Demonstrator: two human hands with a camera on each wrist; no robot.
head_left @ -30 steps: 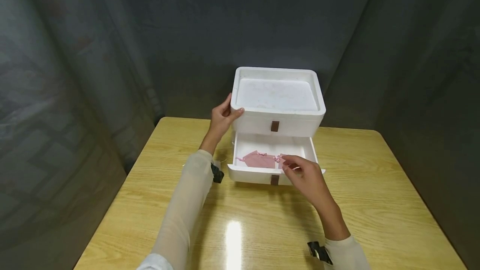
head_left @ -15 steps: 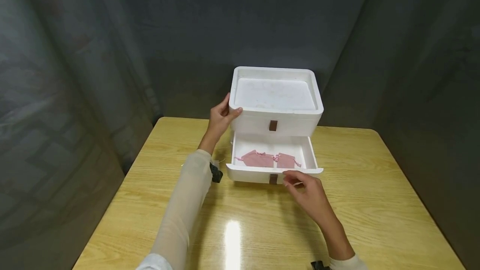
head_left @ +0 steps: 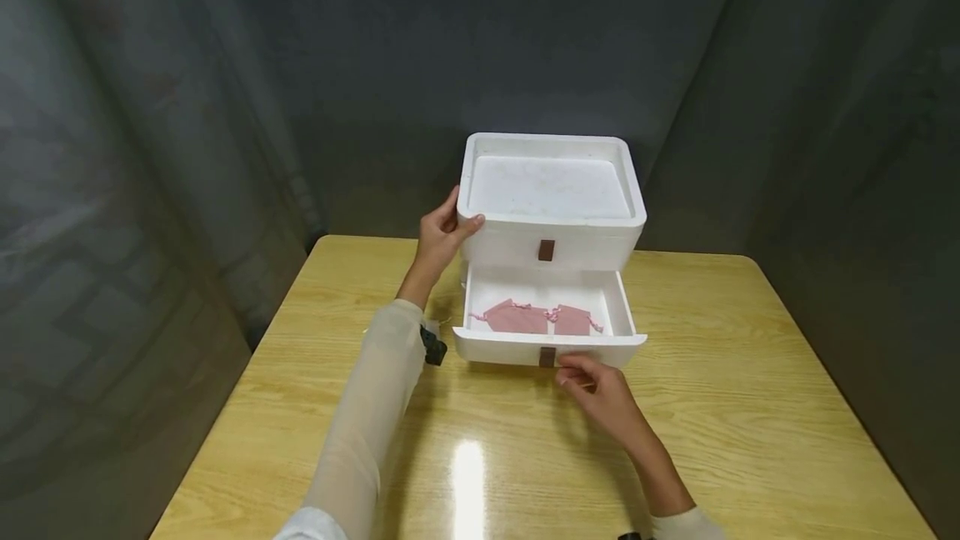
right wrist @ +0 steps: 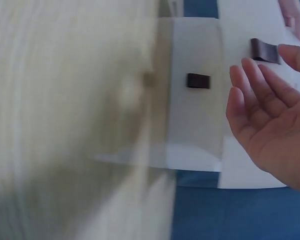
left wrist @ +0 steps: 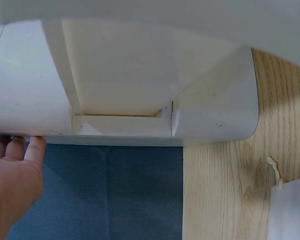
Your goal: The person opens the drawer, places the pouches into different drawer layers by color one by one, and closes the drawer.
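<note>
A white two-drawer box [head_left: 551,190] stands at the back of the wooden table [head_left: 750,407]. Its lower drawer [head_left: 547,346] is pulled out, with two pink pouches [head_left: 536,319] lying inside. My left hand [head_left: 442,236] rests against the box's upper left corner, fingers straight along the side and thumb across the front edge; in the left wrist view its fingertips [left wrist: 20,147] touch the box's edge [left wrist: 140,135]. My right hand [head_left: 592,386] hovers open just in front of the drawer, near its brown tab [head_left: 547,357]. Fingers [right wrist: 255,95] are spread and hold nothing.
Dark grey curtains close in the table at the back and both sides. The upper drawer, with its own brown tab [head_left: 547,250], is closed. The box's recessed top is bare. Table edges lie near on the left and right.
My right hand has drawn back out of the open drawer and dropped to just in front of it, leaving the second pink pouch inside. The left hand has stayed on the box.
</note>
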